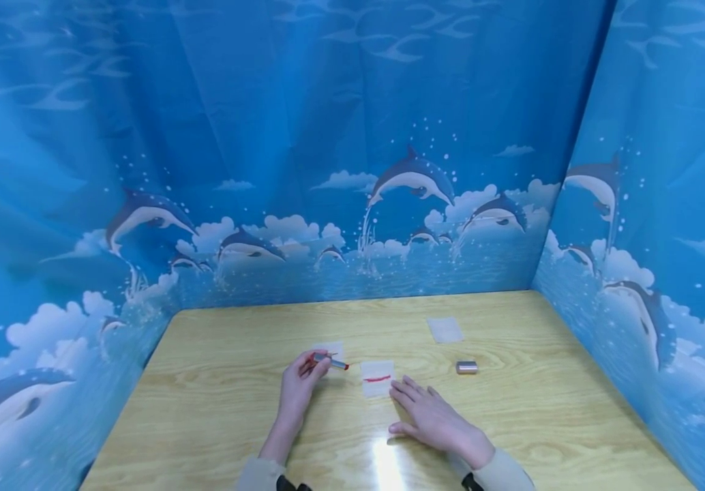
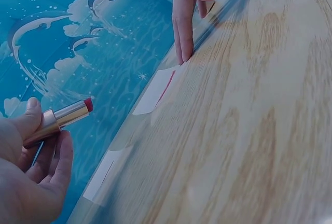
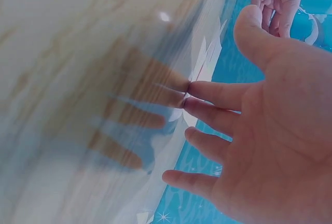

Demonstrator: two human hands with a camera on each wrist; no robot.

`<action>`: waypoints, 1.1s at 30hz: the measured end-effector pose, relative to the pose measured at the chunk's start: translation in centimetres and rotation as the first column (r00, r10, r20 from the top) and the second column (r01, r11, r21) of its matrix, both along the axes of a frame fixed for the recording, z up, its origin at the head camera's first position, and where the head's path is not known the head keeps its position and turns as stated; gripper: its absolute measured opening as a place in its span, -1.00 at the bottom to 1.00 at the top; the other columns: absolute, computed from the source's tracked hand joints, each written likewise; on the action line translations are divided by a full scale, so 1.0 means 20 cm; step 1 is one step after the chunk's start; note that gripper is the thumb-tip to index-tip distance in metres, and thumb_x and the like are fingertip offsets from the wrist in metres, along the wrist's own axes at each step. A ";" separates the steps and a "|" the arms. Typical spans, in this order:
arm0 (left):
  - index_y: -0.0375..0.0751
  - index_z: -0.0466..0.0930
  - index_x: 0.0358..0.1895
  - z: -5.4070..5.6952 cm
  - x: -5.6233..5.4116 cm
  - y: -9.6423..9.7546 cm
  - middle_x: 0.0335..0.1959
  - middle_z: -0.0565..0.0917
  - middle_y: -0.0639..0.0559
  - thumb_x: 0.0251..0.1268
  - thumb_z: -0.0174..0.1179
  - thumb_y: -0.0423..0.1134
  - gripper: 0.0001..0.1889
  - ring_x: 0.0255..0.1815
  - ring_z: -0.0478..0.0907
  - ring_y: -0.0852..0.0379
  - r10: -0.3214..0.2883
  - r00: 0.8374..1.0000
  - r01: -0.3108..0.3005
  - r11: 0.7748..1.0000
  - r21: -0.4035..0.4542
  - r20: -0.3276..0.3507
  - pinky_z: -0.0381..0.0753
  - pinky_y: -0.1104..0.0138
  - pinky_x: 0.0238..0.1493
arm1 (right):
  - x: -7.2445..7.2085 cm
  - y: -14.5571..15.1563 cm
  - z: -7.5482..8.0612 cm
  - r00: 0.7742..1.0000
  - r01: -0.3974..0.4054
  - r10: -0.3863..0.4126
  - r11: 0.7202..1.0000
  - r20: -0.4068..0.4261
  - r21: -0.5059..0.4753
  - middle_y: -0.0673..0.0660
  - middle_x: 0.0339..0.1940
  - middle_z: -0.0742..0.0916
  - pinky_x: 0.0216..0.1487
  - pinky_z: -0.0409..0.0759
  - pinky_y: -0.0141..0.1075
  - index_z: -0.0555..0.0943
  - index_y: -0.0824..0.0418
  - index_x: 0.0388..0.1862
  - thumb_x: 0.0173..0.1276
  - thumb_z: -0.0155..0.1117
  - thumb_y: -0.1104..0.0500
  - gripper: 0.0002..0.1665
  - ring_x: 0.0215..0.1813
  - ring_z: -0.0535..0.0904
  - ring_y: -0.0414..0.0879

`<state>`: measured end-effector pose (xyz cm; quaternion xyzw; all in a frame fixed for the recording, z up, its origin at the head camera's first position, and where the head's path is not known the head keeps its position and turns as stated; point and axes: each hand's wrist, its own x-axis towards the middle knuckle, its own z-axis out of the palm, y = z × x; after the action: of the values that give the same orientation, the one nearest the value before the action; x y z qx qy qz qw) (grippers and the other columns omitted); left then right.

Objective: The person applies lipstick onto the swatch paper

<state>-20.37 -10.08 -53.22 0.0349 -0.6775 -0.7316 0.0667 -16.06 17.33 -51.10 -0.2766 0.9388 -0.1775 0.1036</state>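
Observation:
My left hand point(image 1: 301, 382) grips a lipstick point(image 2: 71, 115) by its shiny base, with the red tip exposed and pointing to the right. In the left wrist view it is held up off the table. A white paper square point(image 1: 377, 389) with a red streak point(image 1: 378, 378) across it lies between my hands. My right hand point(image 1: 431, 414) is spread palm down beside it, and its fingertips point(image 3: 195, 88) touch down at the square's right edge. Partly behind my left hand lies another white square point(image 1: 335, 348), with a thin line on it in the left wrist view.
A third white square point(image 1: 445, 330) lies toward the back right of the wooden table point(image 1: 223, 361). Nearer, a short shiny cylinder point(image 1: 466, 367), like a lipstick cap, lies on its side. Blue dolphin-print curtains point(image 1: 303, 170) stand along the table's back and sides.

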 end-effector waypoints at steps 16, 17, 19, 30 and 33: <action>-0.47 0.56 0.16 0.00 0.03 -0.02 0.13 0.67 -0.34 0.36 0.34 -0.23 -0.56 0.06 0.68 0.01 0.026 0.999 -0.025 0.999 -0.029 0.048 0.70 0.46 0.02 | -0.06 -0.01 0.00 1.000 0.006 -0.006 1.000 0.007 -0.006 0.30 0.56 0.34 0.46 0.16 0.41 0.31 0.33 0.52 0.46 0.18 -0.25 -0.10 0.58 0.15 0.30; -0.47 0.56 0.16 -0.01 0.03 -0.02 0.13 0.67 -0.33 0.36 0.35 -0.23 -0.56 0.07 0.68 0.01 0.028 0.998 -0.026 0.999 -0.026 0.051 0.70 0.46 0.02 | -0.06 -0.01 0.00 1.000 0.007 -0.007 1.000 0.009 -0.005 0.30 0.56 0.34 0.47 0.16 0.41 0.31 0.32 0.52 0.46 0.18 -0.25 -0.10 0.58 0.15 0.30; -0.46 0.57 0.15 -0.01 0.04 -0.02 0.12 0.67 -0.32 0.35 0.35 -0.22 -0.56 0.06 0.68 0.03 0.033 0.998 -0.031 0.999 -0.033 0.058 0.70 0.47 0.03 | -0.08 -0.01 0.00 1.000 0.010 -0.010 1.000 0.010 -0.003 0.30 0.57 0.34 0.47 0.16 0.41 0.31 0.32 0.52 0.46 0.18 -0.25 -0.10 0.58 0.15 0.30; -0.42 0.60 0.13 -0.03 0.03 -0.03 0.08 0.70 -0.29 0.30 0.40 -0.15 -0.54 0.01 0.70 0.07 0.044 0.996 -0.041 0.998 -0.038 0.082 0.71 0.46 0.00 | -0.15 -0.01 0.01 1.000 0.004 -0.004 1.000 0.011 0.000 0.33 0.56 0.34 0.48 0.18 0.38 0.30 0.36 0.51 0.47 0.19 -0.22 -0.11 0.58 0.15 0.33; -0.45 0.58 0.13 -0.03 0.04 -0.03 0.08 0.69 -0.31 0.32 0.39 -0.17 -0.53 0.00 0.70 0.08 0.041 0.996 -0.038 0.999 -0.036 0.075 0.72 0.45 0.00 | -0.16 -0.02 0.01 1.000 0.002 -0.002 1.000 0.012 0.004 0.33 0.56 0.34 0.49 0.17 0.37 0.29 0.36 0.52 0.48 0.17 -0.23 -0.11 0.58 0.14 0.33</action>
<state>-19.62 -10.64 -53.87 0.0748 -0.6911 -0.7167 0.0562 -19.35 17.00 -50.96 -0.2745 0.9387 -0.1774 0.1097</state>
